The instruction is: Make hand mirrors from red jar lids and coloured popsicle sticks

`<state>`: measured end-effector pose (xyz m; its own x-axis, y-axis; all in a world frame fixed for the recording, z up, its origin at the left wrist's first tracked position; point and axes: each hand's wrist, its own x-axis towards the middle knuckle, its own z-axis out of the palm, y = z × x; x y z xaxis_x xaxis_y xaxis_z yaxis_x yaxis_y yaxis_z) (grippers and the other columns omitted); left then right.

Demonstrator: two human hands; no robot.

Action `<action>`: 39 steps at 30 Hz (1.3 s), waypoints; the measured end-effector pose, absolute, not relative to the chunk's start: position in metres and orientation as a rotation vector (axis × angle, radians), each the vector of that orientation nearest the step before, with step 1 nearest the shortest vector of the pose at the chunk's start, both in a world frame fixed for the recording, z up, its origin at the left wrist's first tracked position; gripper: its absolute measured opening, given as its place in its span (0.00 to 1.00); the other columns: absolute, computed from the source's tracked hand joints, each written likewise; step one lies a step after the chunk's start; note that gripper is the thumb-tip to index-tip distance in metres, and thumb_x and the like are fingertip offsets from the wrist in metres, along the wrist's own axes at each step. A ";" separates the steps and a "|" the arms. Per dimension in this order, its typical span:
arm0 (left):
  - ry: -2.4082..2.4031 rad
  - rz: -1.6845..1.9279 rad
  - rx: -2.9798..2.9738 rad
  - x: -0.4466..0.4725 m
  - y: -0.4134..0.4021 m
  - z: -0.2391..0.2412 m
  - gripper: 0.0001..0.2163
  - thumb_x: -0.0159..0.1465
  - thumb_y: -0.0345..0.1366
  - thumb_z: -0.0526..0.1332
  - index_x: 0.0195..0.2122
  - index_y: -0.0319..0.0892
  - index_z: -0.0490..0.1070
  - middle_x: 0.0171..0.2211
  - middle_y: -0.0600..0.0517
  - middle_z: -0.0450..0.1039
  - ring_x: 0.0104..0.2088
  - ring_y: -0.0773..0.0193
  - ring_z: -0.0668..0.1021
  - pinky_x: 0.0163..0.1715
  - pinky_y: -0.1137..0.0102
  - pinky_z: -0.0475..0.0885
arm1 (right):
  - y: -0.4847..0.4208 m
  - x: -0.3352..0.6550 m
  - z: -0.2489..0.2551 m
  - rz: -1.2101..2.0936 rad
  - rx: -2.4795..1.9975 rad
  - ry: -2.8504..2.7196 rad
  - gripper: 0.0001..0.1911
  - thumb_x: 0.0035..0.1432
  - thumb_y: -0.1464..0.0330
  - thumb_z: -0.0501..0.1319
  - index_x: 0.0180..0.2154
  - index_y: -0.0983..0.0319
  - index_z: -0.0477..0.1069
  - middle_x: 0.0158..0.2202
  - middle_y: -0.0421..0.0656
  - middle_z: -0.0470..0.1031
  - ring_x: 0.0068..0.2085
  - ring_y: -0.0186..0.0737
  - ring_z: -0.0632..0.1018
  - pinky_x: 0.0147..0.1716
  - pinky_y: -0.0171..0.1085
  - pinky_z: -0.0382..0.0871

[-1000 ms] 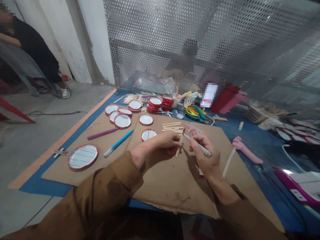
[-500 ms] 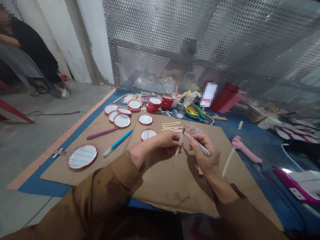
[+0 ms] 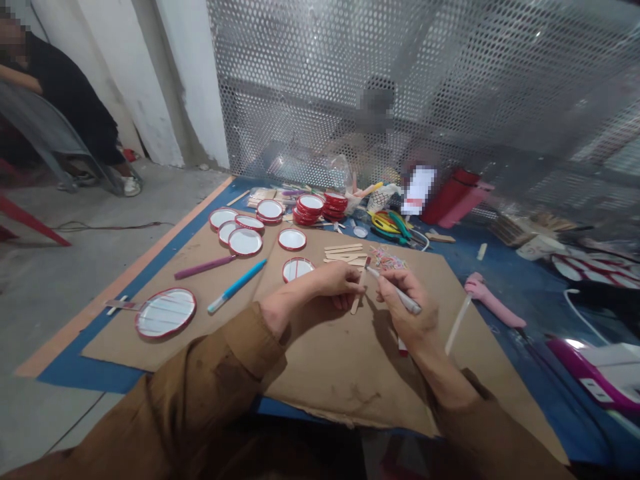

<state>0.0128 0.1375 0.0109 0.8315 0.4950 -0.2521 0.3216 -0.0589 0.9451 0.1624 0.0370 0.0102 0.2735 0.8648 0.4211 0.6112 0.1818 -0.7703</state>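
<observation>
A wooden stick is being pinched in the closed left hand just above the cardboard. A pen is being gripped in the closed right hand, its tip at the stick. Loose sticks are being left waiting beyond, so much is judged undone.

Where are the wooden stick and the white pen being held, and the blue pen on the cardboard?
wooden stick (image 3: 356, 301): head view, its bare lower end.
white pen (image 3: 413, 305): head view, its rear end.
blue pen (image 3: 237, 285): head view, middle of the barrel.
</observation>
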 end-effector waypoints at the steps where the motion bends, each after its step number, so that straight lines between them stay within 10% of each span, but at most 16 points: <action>1: 0.648 0.158 1.661 0.013 0.138 0.011 0.10 0.67 0.34 0.57 0.27 0.40 0.63 0.15 0.58 0.69 0.17 0.69 0.73 0.25 0.73 0.72 | 0.037 0.162 0.011 0.306 -1.523 -1.425 0.13 0.59 0.57 0.60 0.36 0.60 0.72 0.28 0.40 0.74 0.29 0.38 0.75 0.29 0.36 0.66; 39: 0.636 0.163 1.674 0.011 0.137 0.012 0.10 0.67 0.34 0.57 0.28 0.39 0.64 0.16 0.58 0.68 0.17 0.70 0.72 0.23 0.75 0.70 | 0.038 0.163 0.010 0.285 -1.529 -1.372 0.14 0.58 0.57 0.61 0.37 0.60 0.72 0.26 0.39 0.75 0.27 0.37 0.75 0.28 0.35 0.67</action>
<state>0.0113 0.1366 0.0124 0.8367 0.4917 -0.2413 0.3154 -0.0724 0.9462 0.1629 0.0382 0.0100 0.3234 0.8434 0.4290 0.6025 0.1661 -0.7806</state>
